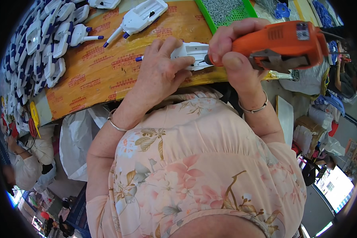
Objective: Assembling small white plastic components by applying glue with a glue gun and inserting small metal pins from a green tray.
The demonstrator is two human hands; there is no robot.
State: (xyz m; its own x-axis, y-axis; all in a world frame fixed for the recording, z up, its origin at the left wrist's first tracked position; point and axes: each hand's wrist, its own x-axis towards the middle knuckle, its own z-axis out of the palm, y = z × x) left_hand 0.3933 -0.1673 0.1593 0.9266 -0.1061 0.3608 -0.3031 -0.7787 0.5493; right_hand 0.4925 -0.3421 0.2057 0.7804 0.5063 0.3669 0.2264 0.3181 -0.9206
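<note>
My right hand [238, 55] grips an orange electric screwdriver [279, 44] held on its side, its bit pointing left. The bit's tip is at a white plastic housing [198, 50] lying on the table; whether it sits in a screw is too small to tell. Over the left part of that housing lies my left hand [166, 65], fingers bent and pressing it down. A dark blue tip [139, 58] sticks out to the left from under this hand. Farther back rests another white housing [143, 16] with a narrow neck and blue ends.
A large heap of white and blue housings [39, 39] covers the table's left side. At the back, a green tray [216, 23] holds many small screws [225, 12]. Orange printed sheeting [95, 71] covers the tabletop. A yellow-handled tool [35, 115] is near the left edge. Another person [27, 166] sits at left.
</note>
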